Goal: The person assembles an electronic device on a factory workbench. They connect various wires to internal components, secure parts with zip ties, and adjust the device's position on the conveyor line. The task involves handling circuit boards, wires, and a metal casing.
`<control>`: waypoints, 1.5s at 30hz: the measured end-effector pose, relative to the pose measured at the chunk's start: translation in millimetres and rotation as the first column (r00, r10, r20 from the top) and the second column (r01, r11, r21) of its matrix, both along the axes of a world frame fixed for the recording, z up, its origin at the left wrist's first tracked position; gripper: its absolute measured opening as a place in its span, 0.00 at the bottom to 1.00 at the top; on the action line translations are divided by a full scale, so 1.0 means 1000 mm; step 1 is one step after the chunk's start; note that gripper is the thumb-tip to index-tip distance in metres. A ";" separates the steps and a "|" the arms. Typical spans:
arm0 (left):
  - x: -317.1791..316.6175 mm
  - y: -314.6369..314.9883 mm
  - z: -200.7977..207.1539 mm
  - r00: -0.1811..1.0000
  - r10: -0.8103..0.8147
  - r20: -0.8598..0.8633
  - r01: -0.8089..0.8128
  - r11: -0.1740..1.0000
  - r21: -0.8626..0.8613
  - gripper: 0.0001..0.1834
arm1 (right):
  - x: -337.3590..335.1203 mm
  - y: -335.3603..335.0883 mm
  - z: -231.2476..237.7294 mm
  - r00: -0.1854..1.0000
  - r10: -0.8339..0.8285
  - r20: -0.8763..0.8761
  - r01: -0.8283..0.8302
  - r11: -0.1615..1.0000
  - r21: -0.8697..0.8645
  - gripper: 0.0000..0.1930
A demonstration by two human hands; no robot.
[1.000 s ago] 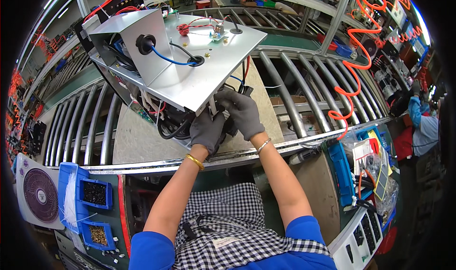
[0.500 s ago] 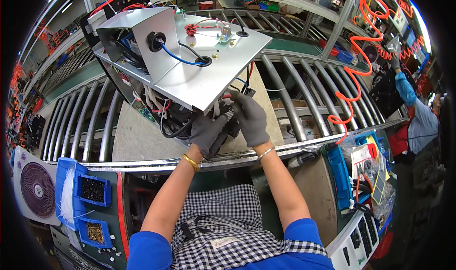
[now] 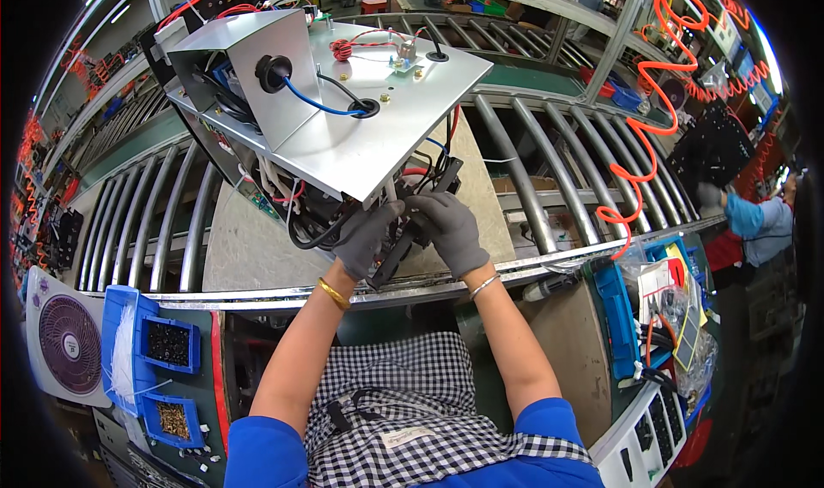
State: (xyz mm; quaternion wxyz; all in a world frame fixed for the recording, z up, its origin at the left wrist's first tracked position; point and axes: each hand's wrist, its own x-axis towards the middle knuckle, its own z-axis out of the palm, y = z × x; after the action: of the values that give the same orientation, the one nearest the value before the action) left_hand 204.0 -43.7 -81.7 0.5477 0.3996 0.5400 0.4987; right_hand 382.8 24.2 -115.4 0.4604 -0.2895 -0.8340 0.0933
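Observation:
A metal-cased electrical unit stands on a pale board [image 3: 249,248], its silver top plate [image 3: 386,140] carrying a bent sheet-metal cover [image 3: 287,110]. A blue cable [image 3: 322,108] runs from the cover's black grommet into the plate. Below the plate's near corner, my left hand [image 3: 365,237], in a grey glove, is closed with its fingertips by the wires. Facing it, my gloved right hand [image 3: 451,232] is closed too, its fingers bent inward among dark parts. What either hand pinches is hidden. A black bar-shaped part [image 3: 393,260] slants down between them, and black cables [image 3: 313,235] loop beside the left hand.
Metal rollers [image 3: 528,170] flank the board. Blue bins of black screws [image 3: 170,342] and brass-coloured screws [image 3: 174,419] sit at left beside a fan [image 3: 70,344]. An orange coiled hose [image 3: 639,157] hangs at right above a blue tool tray [image 3: 615,321]. Another person [image 3: 764,226] works far right.
Both hands have shifted slightly; the right has dropped lower, exposing a black part and red wire behind it. The unit has tilted or moved slightly. The person at right has lowered an arm.

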 end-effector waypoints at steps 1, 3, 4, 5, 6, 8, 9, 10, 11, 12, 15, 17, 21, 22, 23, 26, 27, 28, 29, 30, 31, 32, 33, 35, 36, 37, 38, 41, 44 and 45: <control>-0.002 0.003 -0.002 1.000 -0.006 -0.026 0.005 0.999 -0.040 0.17 | 0.001 0.000 0.002 0.999 0.021 -0.029 -0.022 1.000 -0.013 0.11; 0.001 0.005 -0.006 1.000 0.018 -0.009 -0.017 0.998 0.063 0.14 | 0.000 0.000 0.003 0.999 0.019 -0.037 -0.021 0.999 -0.033 0.09; 0.010 0.004 -0.006 0.999 0.039 0.038 -0.046 0.978 0.205 0.13 | 0.000 0.000 0.002 1.000 -0.006 -0.014 0.005 0.999 -0.039 0.09; 0.014 0.003 -0.006 0.995 0.055 0.088 -0.081 0.937 0.341 0.11 | -0.001 0.000 0.002 0.999 -0.031 0.010 0.031 0.998 -0.045 0.08; 0.014 0.001 -0.003 0.996 0.038 0.075 -0.061 0.943 0.328 0.11 | -0.002 -0.001 0.004 0.998 -0.052 0.037 0.052 0.999 -0.004 0.09; 0.013 -0.003 0.006 0.999 0.005 0.051 -0.020 0.953 0.302 0.12 | -0.002 -0.006 0.009 0.991 -0.098 0.088 0.091 0.993 0.080 0.11; 0.012 -0.002 0.004 0.999 0.018 0.039 -0.028 0.960 0.279 0.12 | -0.002 -0.008 0.010 0.990 -0.109 0.088 0.099 0.989 0.107 0.12; 0.011 0.000 0.002 0.999 0.033 0.027 -0.039 0.966 0.256 0.13 | -0.001 -0.011 0.010 0.989 -0.117 0.087 0.104 0.985 0.134 0.12; 0.011 0.001 0.001 0.999 0.048 0.015 -0.051 0.971 0.233 0.14 | 0.000 -0.014 0.011 0.988 -0.125 0.086 0.110 0.981 0.161 0.12; 0.011 0.000 0.001 0.998 0.035 0.048 -0.045 0.972 0.232 0.14 | 0.001 -0.019 0.011 0.988 -0.127 0.082 0.114 0.983 0.142 0.12; 0.012 -0.002 0.003 0.992 -0.012 0.124 -0.016 0.974 0.227 0.15 | 0.004 -0.032 0.015 0.988 -0.138 0.076 0.130 0.986 0.100 0.13; 0.010 -0.001 0.001 0.989 -0.039 0.140 0.006 0.973 0.231 0.16 | 0.003 -0.038 0.022 0.987 -0.141 0.074 0.133 0.986 0.101 0.12; 0.011 -0.001 0.001 0.992 -0.040 0.123 0.008 0.967 0.254 0.17 | 0.000 -0.025 0.024 0.995 -0.073 -0.071 0.070 0.997 -0.039 0.12; 0.010 0.000 -0.002 0.995 -0.028 0.100 0.001 0.965 0.261 0.17 | -0.004 -0.020 0.019 0.982 -0.054 -0.182 0.019 0.981 -0.191 0.13; 0.010 0.001 -0.005 0.997 -0.016 0.078 -0.006 0.963 0.269 0.17 | -0.007 -0.016 0.017 0.955 -0.052 -0.292 -0.050 0.942 -0.332 0.14; 0.006 0.006 -0.014 1.000 0.003 0.020 -0.008 0.959 0.284 0.18 | -0.006 -0.009 0.031 0.864 -0.063 -0.500 -0.375 0.582 -0.721 0.20; 0.005 0.006 -0.014 1.000 0.008 0.000 -0.008 0.964 0.264 0.17 | -0.006 -0.003 0.030 0.890 -0.016 -0.456 -0.366 0.574 -0.733 0.22; 0.005 0.006 -0.012 1.000 0.010 -0.020 -0.005 0.970 0.244 0.17 | -0.005 0.003 0.028 0.911 0.030 -0.410 -0.354 0.567 -0.744 0.24; 0.005 0.006 -0.011 0.999 0.011 -0.040 -0.002 0.975 0.224 0.17 | -0.004 0.007 0.027 0.929 0.076 -0.363 -0.341 0.560 -0.755 0.26; 0.006 0.007 -0.012 1.000 0.015 -0.027 -0.009 0.975 0.224 0.17 | -0.003 0.009 0.026 0.923 0.083 -0.376 -0.357 0.551 -0.755 0.27; 0.006 0.008 -0.015 1.000 0.022 -0.012 -0.019 0.974 0.225 0.17 | -0.004 0.011 0.025 0.917 0.093 -0.388 -0.373 0.542 -0.753 0.27; 0.006 0.009 -0.017 1.000 0.028 0.002 -0.028 0.974 0.226 0.17 | -0.004 0.012 0.025 0.911 0.103 -0.400 -0.390 0.532 -0.752 0.28; 0.005 0.009 -0.018 1.000 0.027 -0.005 -0.025 0.974 0.225 0.17 | -0.004 0.013 0.025 0.910 0.106 -0.401 -0.393 0.531 -0.751 0.28; 0.005 0.008 -0.017 1.000 0.023 -0.016 -0.019 0.975 0.221 0.17 | -0.003 0.013 0.027 0.909 0.113 -0.401 -0.397 0.528 -0.751 0.28; 0.005 0.007 -0.015 1.000 0.021 -0.010 -0.018 0.974 0.226 0.17 | -0.003 0.014 0.025 0.901 0.115 -0.418 -0.413 0.519 -0.748 0.27; 0.006 0.006 -0.012 1.000 0.018 -0.002 -0.017 0.972 0.233 0.17 | -0.003 0.015 0.023 0.894 0.116 -0.433 -0.427 0.512 -0.745 0.27; 0.007 0.005 -0.010 1.000 0.015 0.006 -0.016 0.971 0.239 0.17 | -0.003 0.015 0.023 0.887 0.117 -0.448 -0.441 0.505 -0.742 0.27; 0.006 0.005 -0.010 1.000 0.023 -0.003 -0.022 0.985 0.171 0.19 | -0.002 0.008 0.036 0.909 0.087 -0.408 -0.398 0.477 -0.784 0.24; 0.007 0.009 -0.017 1.000 0.021 0.013 -0.024 0.960 0.278 0.20 | -0.004 0.008 0.027 0.884 0.061 -0.463 -0.425 0.516 -0.744 0.18; 0.007 0.009 -0.018 1.000 0.019 0.012 -0.021 0.962 0.271 0.20 | -0.005 0.007 0.025 0.891 0.039 -0.452 -0.396 0.554 -0.732 0.17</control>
State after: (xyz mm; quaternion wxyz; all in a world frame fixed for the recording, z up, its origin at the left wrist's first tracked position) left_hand 211.1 -34.6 -99.4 0.4853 0.4630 0.4680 0.5753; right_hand 377.7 31.0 -90.2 0.4158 -0.3345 -0.6204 0.5748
